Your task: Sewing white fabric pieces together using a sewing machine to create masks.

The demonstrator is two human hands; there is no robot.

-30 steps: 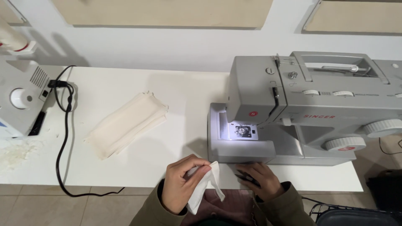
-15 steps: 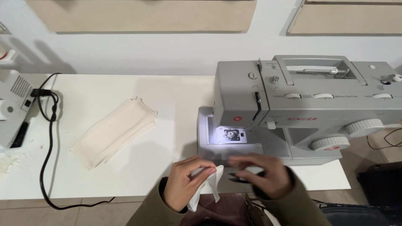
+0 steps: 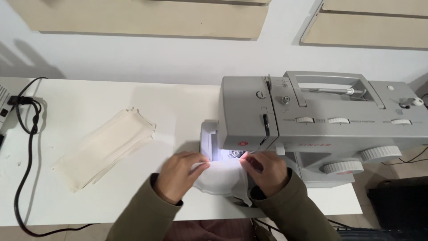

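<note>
Pinching a white fabric piece [image 3: 221, 177] from both sides, left hand [image 3: 180, 175] and right hand [image 3: 266, 172] each keep a tight grip, cloth stretched between them under the grey sewing machine's [image 3: 312, 120] lit needle area.

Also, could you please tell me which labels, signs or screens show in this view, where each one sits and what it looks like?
No screens, signs or packages show.
Maker's lettering: red, small, along the front of the grey sewing machine, right of the needle area.
Round red badge: low on the machine's left front face.
Slider captions: tiny dark print beside the white sliders on top, too small to make out.
</note>
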